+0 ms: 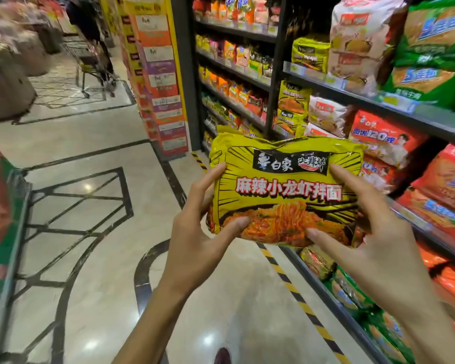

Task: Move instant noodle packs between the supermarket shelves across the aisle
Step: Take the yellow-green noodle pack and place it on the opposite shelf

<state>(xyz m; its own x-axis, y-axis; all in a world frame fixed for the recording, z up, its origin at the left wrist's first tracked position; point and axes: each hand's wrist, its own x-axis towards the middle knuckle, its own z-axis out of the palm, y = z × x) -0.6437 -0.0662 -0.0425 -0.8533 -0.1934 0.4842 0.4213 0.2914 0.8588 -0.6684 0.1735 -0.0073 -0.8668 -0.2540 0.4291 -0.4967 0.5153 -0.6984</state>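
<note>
A: What sits nearest the camera?

B: The toe of a dark shoe [222,355] at the bottom edge, on a glossy tiled floor [103,195]. Two bare forearms reach up from there.

A: And the hands?

B: Both are on one yellow noodle pack [286,190]. It is held in the air over the aisle, just beside the shelving on the right, with its printed front facing the camera. The left hand [195,240] has its grip pinching the pack's left edge. The thumb is pressed on the lower front, the forefinger is laid up the side, and the other fingers are hidden behind. The right hand [373,240] pinches the right edge, thumb on the lower front and forefinger up near the black logo.

A: Does the pack rest on a shelf?

B: No, only the two hands carry it.

A: What lies beyond?

B: Yellow-and-black tape [294,292] runs along the floor beside the foot of the shelf unit [431,119]. Its shelves hold orange packs [447,195], green packs [436,35] higher up, and more yellow packs [294,101] further along. A green display [0,206] stands at the left edge, blurred. Farther off, a pillar [158,74] covered in coloured signs stands at the unit's end, with a shopping cart [90,64] past it.
</note>
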